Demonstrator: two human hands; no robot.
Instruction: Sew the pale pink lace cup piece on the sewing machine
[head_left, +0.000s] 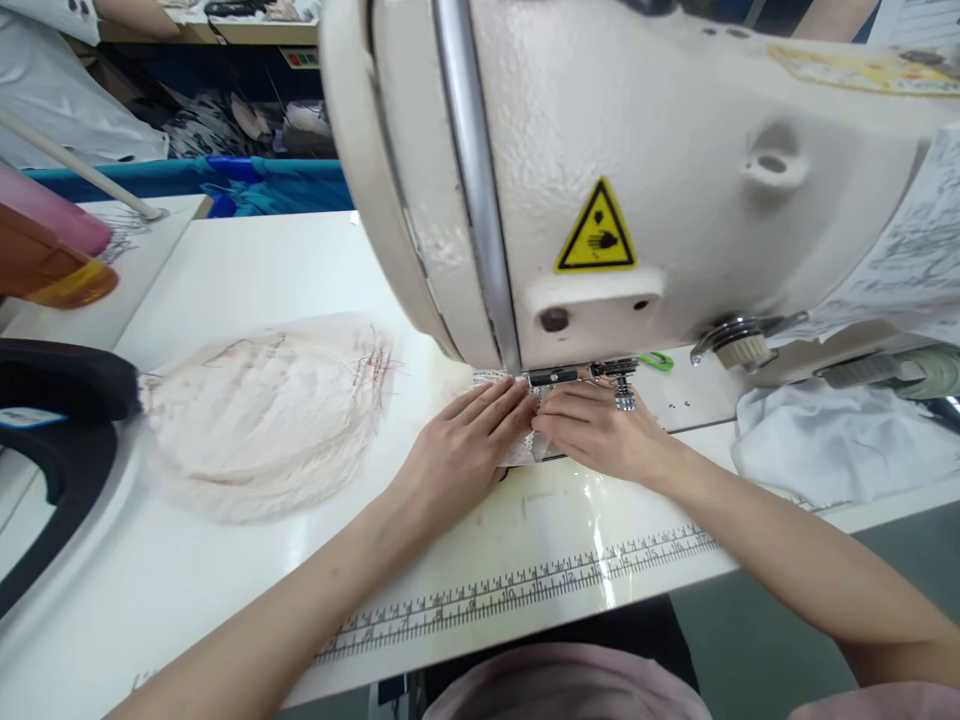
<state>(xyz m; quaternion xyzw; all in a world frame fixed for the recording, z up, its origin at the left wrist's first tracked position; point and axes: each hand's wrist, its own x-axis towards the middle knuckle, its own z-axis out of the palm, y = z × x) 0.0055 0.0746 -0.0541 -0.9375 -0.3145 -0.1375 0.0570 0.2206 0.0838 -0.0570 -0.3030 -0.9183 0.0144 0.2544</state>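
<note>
We are pressing the lace by the foot with our left hand, fingers open; our right hand is pinching it.

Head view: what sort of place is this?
Probably a garment sewing workshop: an industrial sewing machine, a ruler strip along the white table, a stack of lace pieces, and the left hand and right hand on a lace strip beneath it.

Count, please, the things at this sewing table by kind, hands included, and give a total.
Hands: 2 (left hand, right hand)
Fabric pieces: 3 (lace strip, pink lace pile, white cloth)
Sewing machine: 1
Warning sticker: 1
Printed ruler: 1
Total: 8
</note>
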